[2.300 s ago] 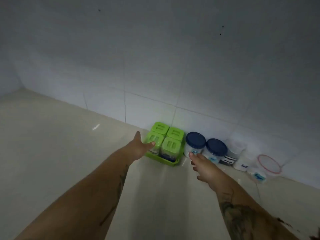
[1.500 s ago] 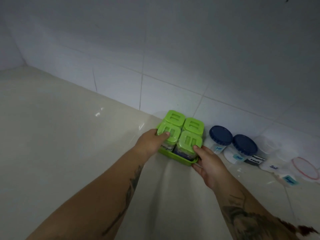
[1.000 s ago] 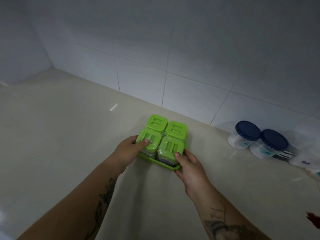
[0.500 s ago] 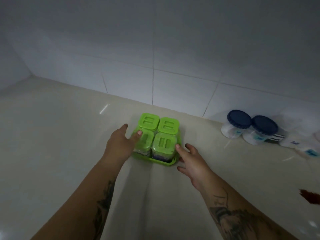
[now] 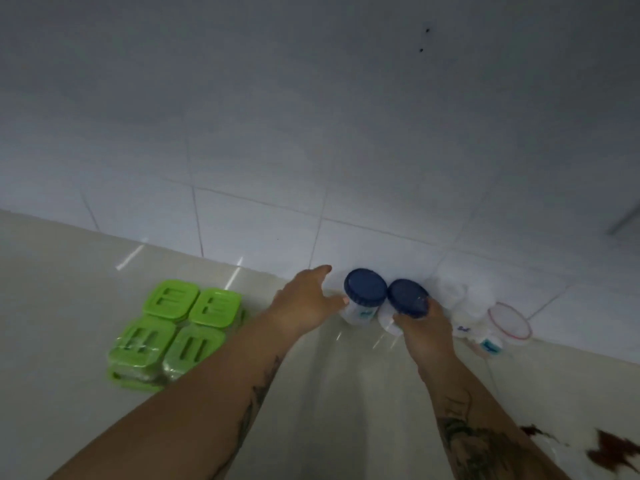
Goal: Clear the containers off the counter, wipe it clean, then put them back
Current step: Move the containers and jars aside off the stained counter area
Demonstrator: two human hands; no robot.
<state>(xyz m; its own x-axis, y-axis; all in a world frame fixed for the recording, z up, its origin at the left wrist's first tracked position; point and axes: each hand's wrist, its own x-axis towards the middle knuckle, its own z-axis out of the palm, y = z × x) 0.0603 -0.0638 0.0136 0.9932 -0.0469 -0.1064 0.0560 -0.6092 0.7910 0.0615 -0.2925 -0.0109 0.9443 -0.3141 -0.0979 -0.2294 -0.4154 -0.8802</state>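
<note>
Green set: four square green-lidded tubs (image 5: 175,327) in a green tray (image 5: 136,380) on the left of the counter (image 5: 55,306). Our left forearm cuts off the tray's near right corner, and motion blur smears the two nearer tubs.
Left hand: our left hand (image 5: 304,303) is spread wide, thumb tip touching the left side of the first blue-lidded jar (image 5: 363,296), the other fingers reaching past it toward the wall (image 5: 311,133). It grips nothing that we can make out.
First jar: upright, close against the wall, its lid touching the second jar's lid. Its label is too blurred for us to read.
Right hand: our right hand (image 5: 427,330) is curled round the second blue-lidded jar (image 5: 407,301) from the near side, fingers on its body just under the lid. The hand hides most of the jar's body.
White tubs: a cluster of white containers (image 5: 467,313) just right of that hand, washed out. We cannot tell how many there are.
Red-rimmed lid: a clear container with a red-rimmed lid (image 5: 509,320) beside the wall.
Far right: dark red stains (image 5: 613,448) on the counter at the corner, cut off by the frame edge.
</note>
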